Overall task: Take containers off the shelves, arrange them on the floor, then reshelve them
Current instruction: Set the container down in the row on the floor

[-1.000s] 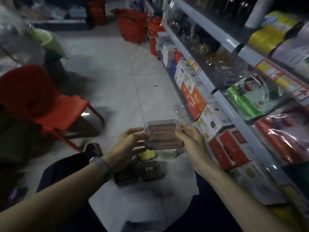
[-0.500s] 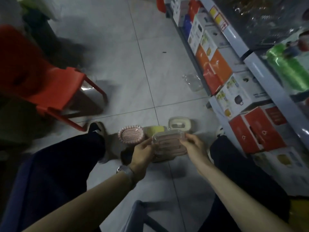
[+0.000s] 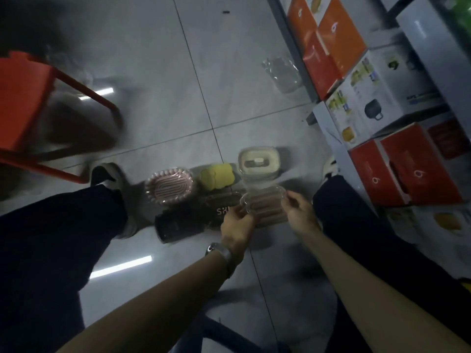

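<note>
A clear ribbed container [image 3: 263, 205] is low over the floor, held between my two hands. My left hand [image 3: 237, 225] grips its left edge and my right hand [image 3: 299, 210] pinches its right edge. Around it on the tiles stand a pink oval container [image 3: 169, 189], a yellow container [image 3: 216, 175], a beige rectangular container with a lid handle [image 3: 258, 163], a brown box with white lettering [image 3: 219, 207] and a dark box [image 3: 178, 226]. Whether the clear container touches the floor is hidden by my fingers.
Shelves with red, orange and white product boxes [image 3: 397, 171] run along the right. A clear plastic piece [image 3: 281, 73] lies on the floor by the shelf base. A red chair [image 3: 30, 103] stands at the left. My legs in dark trousers [image 3: 58, 240] flank the containers.
My hands carried the clear container down from chest height to just above the floor among the other containers. The view tilted from the aisle down to the tiles.
</note>
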Available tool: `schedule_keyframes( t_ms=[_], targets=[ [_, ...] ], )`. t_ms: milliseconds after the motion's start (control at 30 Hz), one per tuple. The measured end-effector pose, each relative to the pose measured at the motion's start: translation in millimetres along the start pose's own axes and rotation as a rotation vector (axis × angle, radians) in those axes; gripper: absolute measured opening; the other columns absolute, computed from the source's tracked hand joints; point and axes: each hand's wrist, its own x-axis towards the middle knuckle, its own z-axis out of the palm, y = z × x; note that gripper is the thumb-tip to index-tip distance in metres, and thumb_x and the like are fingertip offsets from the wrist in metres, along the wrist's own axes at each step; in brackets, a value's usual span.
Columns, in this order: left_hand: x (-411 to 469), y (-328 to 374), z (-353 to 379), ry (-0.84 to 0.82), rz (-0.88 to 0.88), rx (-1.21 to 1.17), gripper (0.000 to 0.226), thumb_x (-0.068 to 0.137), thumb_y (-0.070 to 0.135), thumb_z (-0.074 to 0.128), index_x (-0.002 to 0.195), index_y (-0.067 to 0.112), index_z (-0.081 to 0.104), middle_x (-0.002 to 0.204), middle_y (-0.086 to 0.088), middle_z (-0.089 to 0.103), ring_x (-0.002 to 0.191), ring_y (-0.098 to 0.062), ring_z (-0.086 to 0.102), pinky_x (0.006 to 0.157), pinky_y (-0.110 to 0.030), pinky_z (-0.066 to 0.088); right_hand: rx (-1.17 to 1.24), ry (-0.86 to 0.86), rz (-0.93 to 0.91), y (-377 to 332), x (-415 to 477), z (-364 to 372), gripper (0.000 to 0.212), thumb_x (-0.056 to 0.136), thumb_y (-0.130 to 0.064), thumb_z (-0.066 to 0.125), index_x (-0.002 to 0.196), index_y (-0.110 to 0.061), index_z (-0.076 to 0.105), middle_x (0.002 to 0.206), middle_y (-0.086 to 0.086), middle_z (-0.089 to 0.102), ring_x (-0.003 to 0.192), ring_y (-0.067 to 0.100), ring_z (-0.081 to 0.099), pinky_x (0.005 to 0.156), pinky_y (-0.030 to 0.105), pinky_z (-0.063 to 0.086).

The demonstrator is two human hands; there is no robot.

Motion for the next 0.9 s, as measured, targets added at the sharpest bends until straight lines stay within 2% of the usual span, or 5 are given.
schedule_keyframes(
  t_ms=[233,433,600,733,900],
  targets=[
    [29,-4,33,-0.010,0.015,0.018,0.033,0.079,0.036,0.075,0.111,0.037,0.069,0.108,0.014,0.074,0.109,-0.012,0.068,0.103,-0.039,0.054,-0.062,0.062,0.067,39,55,2,0.040,0.110,-0.029,0.049,0.147,-0.018,0.055,0.137,0.008,0.062,0.116,0.022,0.060,0.093,0.032,0.045],
    [54,-16,48,-0.111,0.061,0.053,0.052,0.073,0.038,0.074,0.125,0.043,0.067,0.120,0.014,0.073,0.122,-0.019,0.063,0.104,-0.047,0.053,-0.141,0.047,0.098,65,94,5,0.038,0.107,-0.027,0.052,0.142,-0.016,0.061,0.138,0.014,0.059,0.119,0.029,0.062,0.101,0.037,0.052],
    [74,-25,60,-0.086,0.046,0.124,0.067,0.069,0.043,0.067,0.135,0.044,0.055,0.118,0.017,0.042,0.128,-0.026,0.045,0.108,-0.043,0.049,-0.150,0.028,0.128,78,114,15,0.039,0.104,-0.019,0.052,0.142,-0.023,0.061,0.139,0.011,0.058,0.120,0.028,0.062,0.106,0.044,0.052],
    [106,-53,69,-0.069,-0.038,0.040,0.070,0.055,0.041,0.072,0.124,0.049,0.063,0.123,-0.004,0.065,0.117,-0.028,0.064,0.098,-0.048,0.058,-0.148,0.013,0.139,84,117,20,0.045,0.099,-0.005,0.046,0.135,-0.025,0.065,0.134,0.011,0.060,0.117,0.028,0.061,0.104,0.044,0.053],
    [110,-55,74,-0.092,-0.072,-0.083,0.071,0.048,0.034,0.071,0.119,0.029,0.071,0.116,-0.004,0.075,0.113,-0.026,0.068,0.098,-0.050,0.058,-0.092,-0.006,0.172,82,114,30,0.045,0.099,-0.008,0.045,0.132,-0.031,0.066,0.132,0.004,0.067,0.119,0.026,0.062,0.107,0.047,0.051]
  ],
)
